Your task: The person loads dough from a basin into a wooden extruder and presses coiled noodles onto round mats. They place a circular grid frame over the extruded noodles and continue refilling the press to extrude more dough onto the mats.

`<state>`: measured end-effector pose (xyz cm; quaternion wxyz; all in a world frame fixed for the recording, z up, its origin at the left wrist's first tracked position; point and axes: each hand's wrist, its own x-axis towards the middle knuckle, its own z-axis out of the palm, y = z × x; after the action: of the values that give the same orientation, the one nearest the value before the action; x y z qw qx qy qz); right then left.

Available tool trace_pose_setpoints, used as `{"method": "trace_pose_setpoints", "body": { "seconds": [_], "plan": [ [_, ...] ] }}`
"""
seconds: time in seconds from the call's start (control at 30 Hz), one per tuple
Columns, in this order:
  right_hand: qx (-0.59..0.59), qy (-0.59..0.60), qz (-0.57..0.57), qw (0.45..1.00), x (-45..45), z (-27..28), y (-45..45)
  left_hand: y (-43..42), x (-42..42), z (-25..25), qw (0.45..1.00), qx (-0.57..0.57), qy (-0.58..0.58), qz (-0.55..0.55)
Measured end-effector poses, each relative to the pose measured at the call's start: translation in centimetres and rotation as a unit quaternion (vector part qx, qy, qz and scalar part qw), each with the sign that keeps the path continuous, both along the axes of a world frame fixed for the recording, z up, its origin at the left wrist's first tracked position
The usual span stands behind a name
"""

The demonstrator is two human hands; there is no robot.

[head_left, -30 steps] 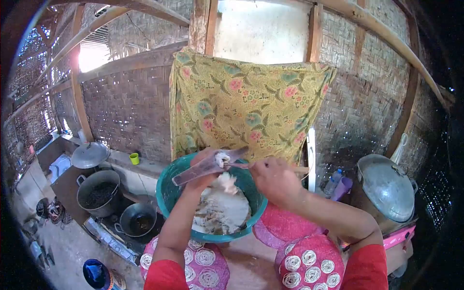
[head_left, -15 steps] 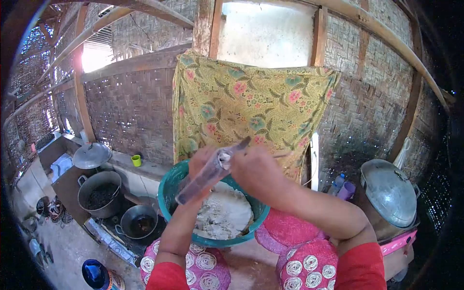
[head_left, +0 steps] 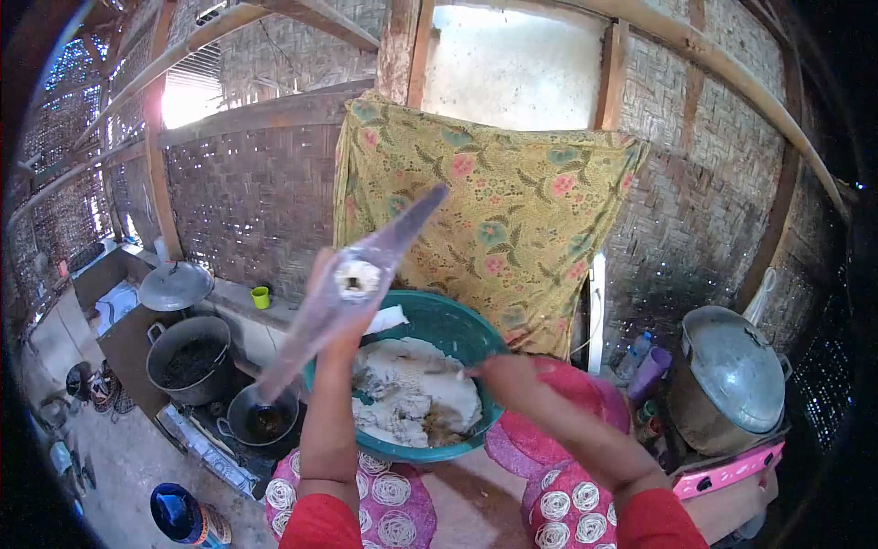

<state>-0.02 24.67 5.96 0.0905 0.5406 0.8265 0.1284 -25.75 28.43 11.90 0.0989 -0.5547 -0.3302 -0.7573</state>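
Observation:
My left hand [head_left: 340,316] is closed round a press-like tool [head_left: 352,279], a long flat piece with a round opening holding white dough, raised over the left side of the teal basin. White dough [head_left: 412,389] lies in the basin [head_left: 466,322]. At the basin's right rim is my right hand [head_left: 508,377], blurred, its fingers closed on something thin that I cannot make out. Pink round trays with white coiled strands [head_left: 393,488] [head_left: 585,499] lie below the basin, and a pink surface [head_left: 558,403] shows to its right.
A black pot [head_left: 189,359] and a small wok [head_left: 261,418] stand at the left, near a green cup [head_left: 261,296]. A large lidded pot [head_left: 732,375] stands on a pink stove [head_left: 732,471] at the right, beside a purple cup [head_left: 650,371]. A floral cloth [head_left: 485,210] hangs behind.
My left hand has moved left with the tool, which now tilts steeply. My right hand has come away from the tool and down to the basin's right side.

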Motion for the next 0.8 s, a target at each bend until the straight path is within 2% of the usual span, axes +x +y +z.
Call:
{"method": "trace_pose_setpoints", "body": {
  "seconds": [0.03, 0.07, 0.1, 0.13, 0.17, 0.2, 0.23, 0.27, 0.3, 0.33, 0.37, 0.4, 0.43, 0.47, 0.5, 0.53, 0.57, 0.6, 0.63, 0.67, 0.7, 0.73, 0.8],
  "plan": [
    [0.003, 0.0, -0.001, 1.0, 0.1, -0.6, -0.4, -1.6, -0.7, 1.0, 0.997, -0.029, -0.059, -0.036],
    [0.049, 0.079, 0.058, 0.994, 0.0, -0.9, -0.5, -3.2, -1.5, 2.0, 0.989, -0.054, -0.12, -0.072],
    [0.093, 0.156, 0.118, 0.976, -0.1, -0.9, -0.5, -5.6, -2.7, 3.3, 0.959, -0.137, -0.198, -0.149],
    [0.093, 0.158, 0.121, 0.975, -0.3, -0.3, -0.8, -6.6, -3.5, 4.2, 0.91, -0.061, -0.279, -0.301],
    [-0.053, 0.383, 0.172, 0.906, -0.5, 0.6, -1.6, -7.4, -4.1, 5.0, 0.826, 0.016, -0.35, -0.441],
    [-0.198, 0.577, 0.208, 0.765, -0.8, 1.4, -2.9, -8.5, -4.2, 5.5, 0.785, 0.031, -0.344, -0.515],
    [-0.201, 0.58, 0.208, 0.762, -1.8, 1.8, -5.0, -9.0, -3.4, 5.3, 0.787, 0.027, -0.343, -0.512],
    [-0.409, 0.733, 0.046, 0.542, -3.3, 2.3, -7.8, -9.6, -1.9, 4.6, 0.759, -0.009, -0.403, -0.511],
    [-0.545, 0.755, 0.031, 0.363, -3.5, 1.0, -9.2, -10.1, -0.5, 3.8, 0.726, -0.044, -0.462, -0.508],
    [-0.652, 0.735, -0.024, 0.185, -3.7, -0.3, -10.7, -9.6, 0.7, 1.8, 0.688, -0.059, -0.402, -0.602],
    [-0.691, 0.713, 0.031, 0.113, -3.8, -1.0, -12.4, -9.0, 1.9, -0.6, 0.638, -0.071, -0.338, -0.688],
    [-0.728, 0.679, 0.083, 0.044, -3.8, -1.8, -14.2, -9.4, 3.4, -1.8, 0.644, -0.127, -0.356, -0.665],
    [-0.718, 0.692, 0.076, -0.026, -3.6, -2.1, -16.3, -9.9, 4.5, -3.1, 0.647, -0.183, -0.373, -0.64],
    [-0.672, 0.739, 0.041, -0.018, -2.5, -2.5, -17.6, -9.6, 5.2, -6.0, 0.737, -0.226, -0.348, -0.534],
    [-0.624, 0.782, 0.006, -0.009, -0.9, -2.7, -18.7, -9.3, 5.8, -9.0, 0.805, -0.281, -0.32, -0.414],
    [-0.62, 0.784, 0.001, -0.007, 0.5, -2.5, -19.6, -9.4, 5.7, -11.9, 0.851, -0.327, -0.236, -0.336],
    [-0.486, 0.869, -0.036, 0.088, 1.8, -2.3, -20.5, -10.8, 5.6, -15.6, 0.883, -0.354, -0.102, -0.29],
    [-0.334, 0.923, -0.073, 0.178, 2.8, -2.2, -21.6, -12.4, 5.8, -18.8, 0.891, -0.355, 0.05, -0.279],
    [-0.225, 0.948, -0.105, 0.199, 3.4, -2.8, -21.9, -14.2, 6.9, -21.2, 0.877, -0.345, 0.156, -0.295],
    [-0.172, 0.945, -0.084, 0.264, 4.6, -4.3, -22.2, -15.6, 8.4, -23.1, 0.854, -0.35, 0.207, -0.324],
    [-0.119, 0.935, -0.064, 0.329, 5.8, -5.9, -22.8, -17.2, 10.1, -23.5, 0.825, -0.37, 0.215, -0.369],
    [-0.112, 0.934, -0.07, 0.331, 6.6, -7.0, -23.6, -18.3, 11.7, -23.6, 0.802, -0.382, 0.217, -0.403],
    [0.068, 0.879, -0.08, 0.464, 7.6, -8.3, -25.0, -20.2, 14.2, -22.3, 0.773, -0.387, 0.222, -0.451]
  ]
}}
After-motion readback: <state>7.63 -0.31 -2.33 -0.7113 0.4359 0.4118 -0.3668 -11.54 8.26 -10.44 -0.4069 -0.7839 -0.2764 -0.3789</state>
